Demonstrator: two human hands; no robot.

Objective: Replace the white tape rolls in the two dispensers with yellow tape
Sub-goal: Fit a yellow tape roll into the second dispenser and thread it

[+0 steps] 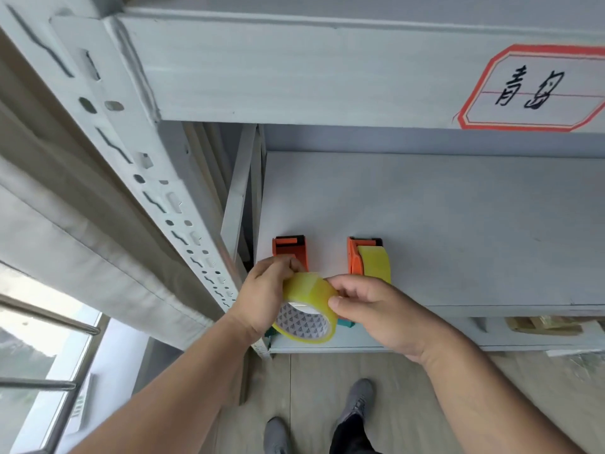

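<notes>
Can't see much of the left dispenser [290,249], its lower half sits behind the left hand [262,298] and the yellow tape roll [309,306]. The right hand [379,314] covers the bottom of the right dispenser [355,257], so only a teal bit pokes out. The red-bordered label [530,88] runs off the right edge. Stuff on the lower shelf [543,326] is too blurry to identify.

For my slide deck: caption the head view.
Both hands, left hand and right hand, hold a yellow tape roll before two orange dispensers; the right dispenser already carries yellow tape.
</notes>
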